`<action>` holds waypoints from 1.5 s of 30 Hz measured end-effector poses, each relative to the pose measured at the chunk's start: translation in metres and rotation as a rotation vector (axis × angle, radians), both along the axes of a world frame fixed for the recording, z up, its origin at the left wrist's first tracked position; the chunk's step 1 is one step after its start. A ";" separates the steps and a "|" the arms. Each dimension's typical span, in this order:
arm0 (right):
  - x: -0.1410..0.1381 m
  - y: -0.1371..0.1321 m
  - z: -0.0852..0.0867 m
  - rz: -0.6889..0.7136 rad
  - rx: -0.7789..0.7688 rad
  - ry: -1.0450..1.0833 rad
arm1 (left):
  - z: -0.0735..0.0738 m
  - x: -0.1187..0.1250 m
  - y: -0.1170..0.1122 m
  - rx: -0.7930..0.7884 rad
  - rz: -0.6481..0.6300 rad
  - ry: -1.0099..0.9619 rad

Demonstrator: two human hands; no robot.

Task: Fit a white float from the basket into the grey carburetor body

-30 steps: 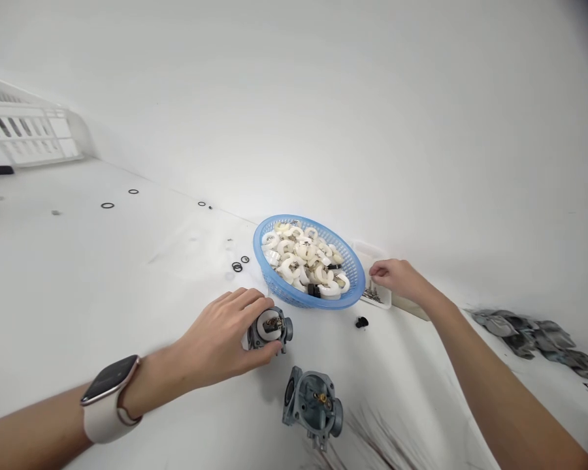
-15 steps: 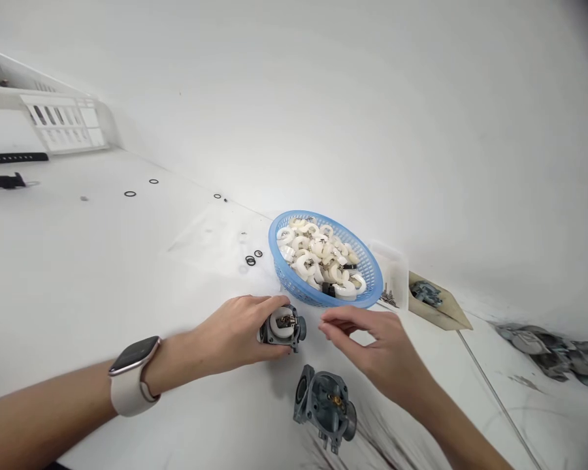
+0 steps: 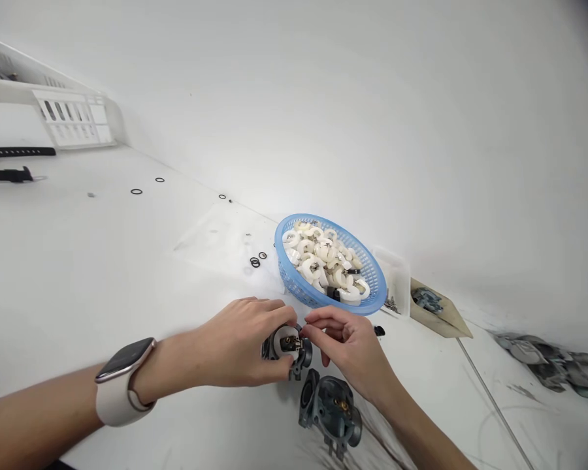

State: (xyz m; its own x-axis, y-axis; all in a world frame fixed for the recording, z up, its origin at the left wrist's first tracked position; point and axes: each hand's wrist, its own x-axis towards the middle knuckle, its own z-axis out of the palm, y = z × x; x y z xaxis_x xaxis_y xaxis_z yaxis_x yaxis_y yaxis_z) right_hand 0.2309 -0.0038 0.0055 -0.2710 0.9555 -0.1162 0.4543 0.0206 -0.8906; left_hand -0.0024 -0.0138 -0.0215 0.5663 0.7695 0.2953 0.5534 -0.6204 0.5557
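Right now I am curling my left hand [image 3: 240,343] around a small grey carburetor body [image 3: 287,344], holding it down on the white table [image 3: 102,274] with the palm turned inward and the fingers wrapping its far side. That wrist is lying low across the table, wearing a pale smartwatch [image 3: 122,382]. I am bringing my right hand [image 3: 350,346] in from the other side, forearm angling up from the lower right, with the thumb and forefinger pinching together right at the open face of the carburetor body; whether something tiny is sitting between those fingertips I cannot tell. The remaining fingers are folding loosely under.

Taking the blue basket [image 3: 294,282] as the mark: the carburetor body is sitting just in front of it, on my side. A second carburetor body [image 3: 330,411] is lying nearer to me still, just under my right wrist. White ring-shaped parts [image 3: 318,258] are filling the basket. A few black O-rings [image 3: 256,261] are lying just left of it, and a cardboard piece [image 3: 438,312] is lying to its right.
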 end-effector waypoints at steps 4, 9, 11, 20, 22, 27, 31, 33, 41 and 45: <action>-0.001 0.002 -0.001 -0.007 -0.024 0.024 | -0.002 -0.001 0.002 0.051 -0.009 -0.003; -0.001 0.003 0.001 0.018 -0.043 0.019 | -0.007 -0.001 0.003 0.173 -0.073 0.018; 0.000 0.003 0.002 0.029 -0.050 0.011 | -0.008 0.000 0.003 0.218 -0.092 0.029; -0.001 0.006 0.005 0.061 -0.063 -0.040 | -0.010 -0.002 0.002 0.347 -0.105 0.080; -0.002 0.006 0.009 0.075 -0.058 -0.051 | -0.010 -0.002 0.002 0.367 -0.103 0.087; -0.004 0.007 0.016 0.103 -0.040 -0.080 | -0.011 -0.001 0.001 0.402 -0.085 0.093; -0.005 0.007 0.017 0.108 -0.025 -0.106 | -0.012 0.000 0.002 0.423 -0.065 0.091; -0.005 0.007 0.018 0.117 -0.015 -0.125 | -0.013 0.001 0.002 0.430 -0.060 0.091; 0.004 0.008 0.022 0.145 -0.022 -0.201 | -0.012 0.001 0.000 0.444 -0.064 0.094; 0.005 0.006 0.017 0.133 -0.019 -0.212 | -0.011 0.000 0.000 0.438 -0.080 0.108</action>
